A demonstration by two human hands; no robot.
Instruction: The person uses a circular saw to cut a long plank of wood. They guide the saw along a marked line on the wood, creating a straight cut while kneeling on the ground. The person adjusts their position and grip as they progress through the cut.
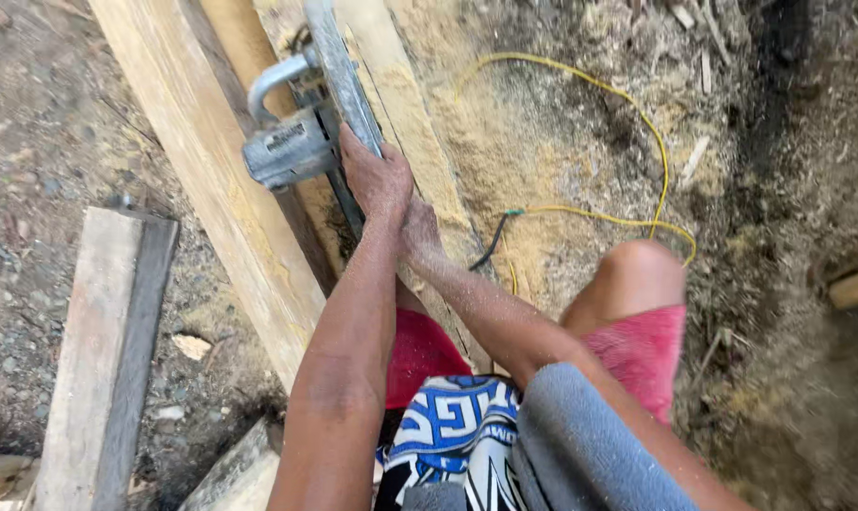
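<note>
My left hand [377, 180] gripping the grey metal power saw [301, 132], right hand [419, 227] pressed just behind it, long pale wooden plank [211, 161] beneath, yellow cable [628, 104] far right of the hands

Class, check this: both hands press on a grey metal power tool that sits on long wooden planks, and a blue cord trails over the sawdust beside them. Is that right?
Not quite. In the head view the cord on the sawdust is yellow, not blue. The rest stands: left hand and right hand on the grey power tool, over the planks.

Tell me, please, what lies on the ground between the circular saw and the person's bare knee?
In the head view, a sawdust heap and a yellow cable lie between the circular saw and the knee.
</note>
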